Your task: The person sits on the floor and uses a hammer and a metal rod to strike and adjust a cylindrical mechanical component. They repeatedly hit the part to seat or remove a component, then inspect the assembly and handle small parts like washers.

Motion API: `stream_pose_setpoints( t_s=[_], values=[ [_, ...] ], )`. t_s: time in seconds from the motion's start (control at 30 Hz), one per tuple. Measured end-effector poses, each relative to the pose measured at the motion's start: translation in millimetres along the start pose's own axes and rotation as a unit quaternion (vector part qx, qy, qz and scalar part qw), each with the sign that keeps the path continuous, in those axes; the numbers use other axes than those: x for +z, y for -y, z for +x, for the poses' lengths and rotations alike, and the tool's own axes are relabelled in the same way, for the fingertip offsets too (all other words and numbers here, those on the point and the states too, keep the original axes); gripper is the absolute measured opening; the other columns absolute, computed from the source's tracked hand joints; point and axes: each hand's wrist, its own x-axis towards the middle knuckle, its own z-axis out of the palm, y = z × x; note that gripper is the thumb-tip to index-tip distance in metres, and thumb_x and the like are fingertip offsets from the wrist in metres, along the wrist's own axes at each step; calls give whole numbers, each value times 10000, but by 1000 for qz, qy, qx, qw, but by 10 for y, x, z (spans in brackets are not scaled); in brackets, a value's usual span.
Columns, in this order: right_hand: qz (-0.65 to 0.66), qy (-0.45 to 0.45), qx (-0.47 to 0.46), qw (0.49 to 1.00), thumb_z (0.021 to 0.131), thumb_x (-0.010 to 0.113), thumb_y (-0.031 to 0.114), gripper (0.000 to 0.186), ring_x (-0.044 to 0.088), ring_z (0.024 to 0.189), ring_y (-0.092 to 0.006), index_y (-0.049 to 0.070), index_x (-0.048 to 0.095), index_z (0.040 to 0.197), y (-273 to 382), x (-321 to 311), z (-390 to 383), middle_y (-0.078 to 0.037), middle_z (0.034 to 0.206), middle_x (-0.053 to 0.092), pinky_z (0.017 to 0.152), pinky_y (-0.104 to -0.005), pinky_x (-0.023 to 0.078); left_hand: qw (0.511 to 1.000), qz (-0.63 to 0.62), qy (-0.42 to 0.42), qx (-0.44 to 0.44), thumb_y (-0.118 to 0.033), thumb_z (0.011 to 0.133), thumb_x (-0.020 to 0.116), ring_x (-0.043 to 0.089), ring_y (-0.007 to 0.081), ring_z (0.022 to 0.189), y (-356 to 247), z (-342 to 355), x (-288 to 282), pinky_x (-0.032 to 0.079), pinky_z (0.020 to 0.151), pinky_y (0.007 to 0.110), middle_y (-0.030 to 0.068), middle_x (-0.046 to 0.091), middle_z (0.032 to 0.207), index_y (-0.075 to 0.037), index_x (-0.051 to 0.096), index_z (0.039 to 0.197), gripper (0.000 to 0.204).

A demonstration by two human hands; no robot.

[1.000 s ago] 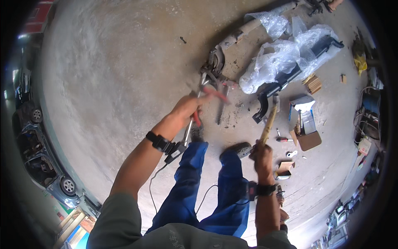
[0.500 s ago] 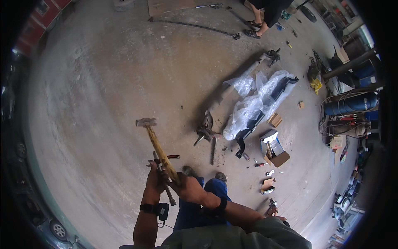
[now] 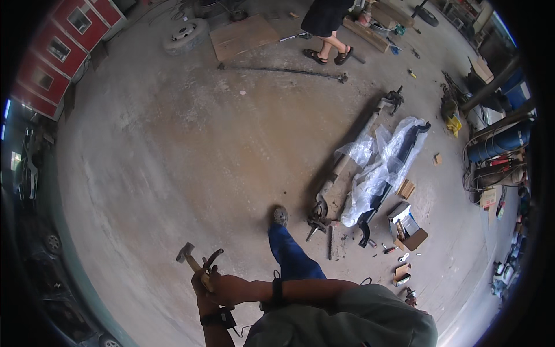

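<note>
Both of my hands are close together at the lower left, wrists wearing dark bands. My right hand [image 3: 230, 289] is closed around the wooden handle of a hammer [image 3: 185, 253], whose metal head points up and left. Pressed against it, my left hand [image 3: 202, 292] is closed on a tool with a curved, dark reddish handle [image 3: 214, 256], probably pliers. The metal rod held there earlier is hidden now. My blue-trousered leg [image 3: 292, 254] is stepping forward, its shoe on the concrete floor.
Right of my leg lie a rusty axle beam [image 3: 347, 159] and a dark one in bubble wrap [image 3: 370, 185]. Open boxes [image 3: 407, 228] and small tools lie nearby. A person in dark shorts [image 3: 326, 29] walks at the far side, past a long rod [image 3: 283, 71] and cardboard [image 3: 244, 36].
My hands and the hammer have moved lower and closer to me, the hammer head tilting left. One leg has come forward. The floor objects shift right and down in view; the other person has stepped left.
</note>
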Motion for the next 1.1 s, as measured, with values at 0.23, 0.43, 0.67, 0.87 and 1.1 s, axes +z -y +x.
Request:
stream_pose_setpoints(
  t_s=[0.23,0.43,0.67,0.87,1.1],
  values=[
    [116,-90,56,988,993,594,351,404,724,807,-276,32,594,1240,-146,-1388,232,-161,924,739,751,-381,562,827,-413,156,-349,-336,854,718,525,133,644,-563,1054,-292,450,577,263,28,539,747,13,576,1148,478],
    [70,-275,181,942,943,650,295,317,692,758,-192,8,693,1069,-626,-2254,-87,-105,855,717,699,-354,547,820,-414,137,-372,-358,866,688,491,130,734,-1030,1161,17,439,615,270,18,518,849,-36,579,1217,489],
    [131,-404,256,869,928,645,282,330,679,673,-155,-11,692,1076,-1209,-2170,-582,-86,819,717,632,-306,547,831,-366,162,-387,-300,832,732,494,128,716,-1516,1660,185,404,598,264,34,510,822,12,537,1182,507],
    [227,-529,255,777,949,612,272,359,663,688,-148,-19,668,1152,-584,-2089,-1084,-76,850,692,584,-292,545,802,-324,146,-480,-282,814,752,499,131,703,-2069,2206,575,397,595,269,37,512,822,26,521,1184,534],
    [223,-673,252,658,910,603,279,357,687,675,-190,-27,697,1069,-173,-1481,-1244,-113,805,710,663,-348,557,796,-210,181,-538,-230,767,793,502,145,680,-2529,2788,1137,378,588,293,31,504,809,38,499,1176,571]
  ],
)
